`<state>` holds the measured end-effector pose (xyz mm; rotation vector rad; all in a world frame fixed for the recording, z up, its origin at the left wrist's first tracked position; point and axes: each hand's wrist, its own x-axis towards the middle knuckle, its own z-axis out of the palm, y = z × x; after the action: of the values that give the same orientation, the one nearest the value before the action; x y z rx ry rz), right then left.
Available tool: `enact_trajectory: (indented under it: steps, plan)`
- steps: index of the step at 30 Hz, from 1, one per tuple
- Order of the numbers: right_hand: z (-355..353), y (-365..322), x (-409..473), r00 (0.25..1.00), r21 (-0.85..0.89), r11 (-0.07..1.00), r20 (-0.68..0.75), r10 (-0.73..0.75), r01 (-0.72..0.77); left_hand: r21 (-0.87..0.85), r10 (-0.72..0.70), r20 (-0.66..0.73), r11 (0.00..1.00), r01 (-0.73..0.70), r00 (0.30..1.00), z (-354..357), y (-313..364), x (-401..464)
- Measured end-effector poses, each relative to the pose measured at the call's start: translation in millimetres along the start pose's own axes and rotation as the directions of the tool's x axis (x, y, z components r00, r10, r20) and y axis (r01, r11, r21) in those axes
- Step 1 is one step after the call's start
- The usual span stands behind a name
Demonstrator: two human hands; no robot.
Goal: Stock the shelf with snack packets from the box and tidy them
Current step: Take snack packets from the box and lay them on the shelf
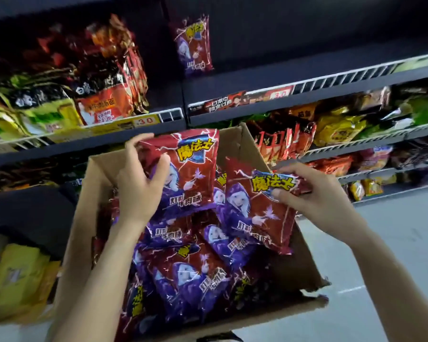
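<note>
An open cardboard box (242,141) below me holds several red and purple snack packets (183,275). My left hand (139,186) grips one such packet (193,169) by its left edge, upright above the box. My right hand (314,196) pinches the top corner of a second packet (255,213), lifted over the box's right side. One packet of the same kind (193,45) stands alone on the dark upper shelf (282,90), which is otherwise bare.
Red and green noodle packs (97,95) fill the shelf to the left. Lower shelves on the right carry red and yellow packets (336,129). Yellow bags (17,280) lie at the lower left. Grey floor (393,243) shows on the right.
</note>
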<state>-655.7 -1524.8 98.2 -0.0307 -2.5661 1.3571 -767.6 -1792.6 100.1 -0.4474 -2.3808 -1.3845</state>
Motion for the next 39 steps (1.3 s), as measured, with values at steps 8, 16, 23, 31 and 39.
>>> enact_trajectory:
  steps: [8, 16, 23, 31, 39]
  plan:
    - [-145.3, 43.9, -22.9, 0.93, -0.024, 0.997, -0.358, -0.078, 0.074, -0.194, -0.138, -0.058, 0.973, 0.124, 0.989, 102.3, 86.8, -13.0]
    - [-238.8, 141.1, -38.2, 0.952, -0.284, 0.956, -0.307, -0.01, -0.081, -0.193, -0.067, 0.112, 0.977, 0.088, 0.991, 214.2, 160.1, -23.4]
    - [-297.0, 187.0, -4.6, 0.972, -0.356, 0.932, -0.233, -0.019, -0.068, -0.192, -0.076, 0.123, 0.976, 0.099, 0.989, 291.0, 177.0, 9.2]
    - [-369.7, 199.8, 108.2, 0.915, -0.277, 0.961, -0.389, -0.109, -0.003, -0.202, 0.07, -0.011, 0.977, -0.071, 0.998, 348.0, 200.9, 124.2]
    - [-450.0, 242.6, 235.1, 0.813, -0.215, 0.972, -0.545, -0.203, 0.099, -0.306, 0.194, -0.051, 0.931, -0.2, 0.98, 420.6, 232.5, 222.0]
